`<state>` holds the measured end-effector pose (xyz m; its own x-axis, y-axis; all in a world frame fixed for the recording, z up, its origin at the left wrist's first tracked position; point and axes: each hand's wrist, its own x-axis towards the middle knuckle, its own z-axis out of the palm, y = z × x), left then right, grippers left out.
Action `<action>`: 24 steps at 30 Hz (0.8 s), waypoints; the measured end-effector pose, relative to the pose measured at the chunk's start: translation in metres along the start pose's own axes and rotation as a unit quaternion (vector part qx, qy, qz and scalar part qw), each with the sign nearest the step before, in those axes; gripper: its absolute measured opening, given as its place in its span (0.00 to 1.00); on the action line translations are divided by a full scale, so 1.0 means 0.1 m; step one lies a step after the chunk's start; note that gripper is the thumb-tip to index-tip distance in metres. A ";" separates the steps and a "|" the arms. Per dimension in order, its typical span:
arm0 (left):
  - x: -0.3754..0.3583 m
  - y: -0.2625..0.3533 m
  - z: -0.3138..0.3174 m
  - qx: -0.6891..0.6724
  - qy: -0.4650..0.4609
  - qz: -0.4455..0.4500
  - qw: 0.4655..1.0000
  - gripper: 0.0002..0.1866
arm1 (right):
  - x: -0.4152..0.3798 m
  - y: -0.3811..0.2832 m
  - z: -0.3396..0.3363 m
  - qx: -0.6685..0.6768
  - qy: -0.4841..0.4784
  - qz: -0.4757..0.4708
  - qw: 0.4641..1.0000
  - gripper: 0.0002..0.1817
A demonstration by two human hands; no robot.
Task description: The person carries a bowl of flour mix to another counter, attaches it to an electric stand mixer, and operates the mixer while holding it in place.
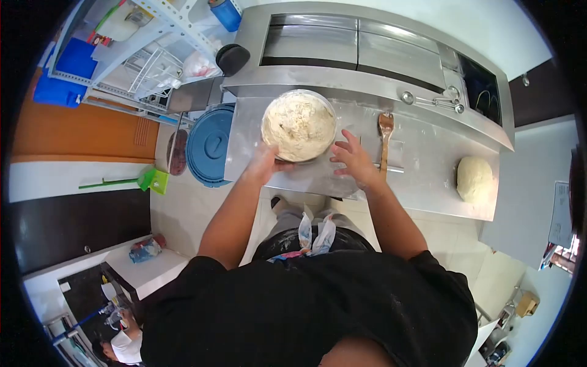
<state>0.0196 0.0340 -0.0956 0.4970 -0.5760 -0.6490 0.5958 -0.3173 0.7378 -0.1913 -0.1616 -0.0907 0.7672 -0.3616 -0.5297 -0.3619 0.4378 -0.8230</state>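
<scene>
A round, see-through bowl point(333, 114), filled with rough, floury, cream-coloured dough point(299, 124), sits on a stainless-steel counter point(428, 162) in front of a person in black. The step in hand looks like steadying or turning the bowl. The left hand point(263, 164) curls round the bowl's near-left side, fingers partly bent against it. The right hand point(355, 161) is just beside the bowl's near-right edge, fingers spread and loosely curved, holding nothing; whether a fingertip touches is unclear. A two-handed grip would call for the right palm to close in on that side. The bowl's mouth faces up; being round, it has no long axis. Right of the bowl lies a flat, brown wooden-handled brush point(385, 137), its handle pointing towards the person. Farther right rests a smooth, pale, oblong dough lump point(474, 179).
</scene>
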 end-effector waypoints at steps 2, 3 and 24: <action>-0.13 -0.08 0.10 -0.010 -0.035 -0.002 0.999 0.33 | 0.04 -0.06 -0.02 -0.026 0.001 -0.007 1.000 0.53; -0.21 -0.10 0.12 -0.013 -0.051 -0.008 0.999 0.32 | 0.07 -0.07 -0.02 -0.045 0.006 -0.012 0.999 0.53; -1.36 -0.54 -0.05 0.293 -0.296 -0.031 0.909 0.15 | -0.68 0.32 -0.29 0.070 -0.119 0.084 0.987 0.37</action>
<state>-0.0770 0.1327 -0.0481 -0.0562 -0.7921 -0.6078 0.0873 -0.6103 0.7873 -0.2702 -0.1467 -0.0868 0.8113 -0.0789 -0.5793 -0.4303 0.5902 -0.6830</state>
